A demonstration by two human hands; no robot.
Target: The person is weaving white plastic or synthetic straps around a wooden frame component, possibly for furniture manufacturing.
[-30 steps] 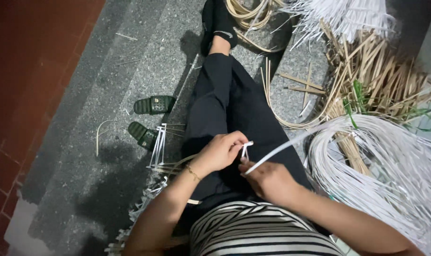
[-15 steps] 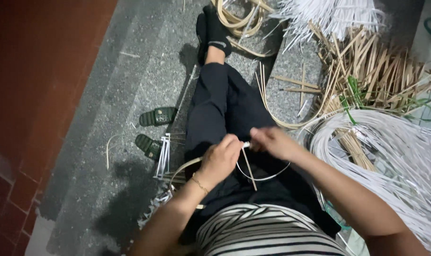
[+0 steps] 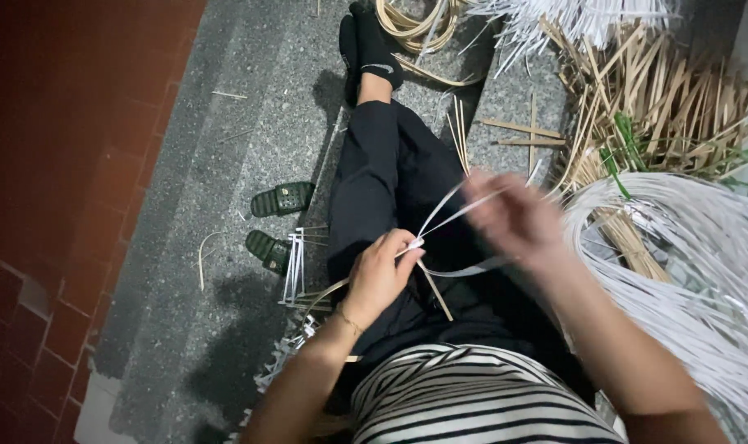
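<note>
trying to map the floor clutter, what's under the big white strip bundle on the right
Tan cane sticks poke out from under the white strip bundle and run beneath it. How far they go, and the floor below, is covered.

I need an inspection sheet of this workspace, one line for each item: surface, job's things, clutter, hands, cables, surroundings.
Surface: grey speckled stone floor, with a step near the feet.
Job's things: white strips stretched between both hands; a thin tan stick at the lap.
Clutter: big bundle of white strips at the right; pile of tan sticks; two green sandals; small strip bundle beside them.
Hands: left hand pinches the strips' joint; right hand is blurred and holds the strips.
Cables: nothing seen.
Surroundings: red brick wall at the left.
</note>
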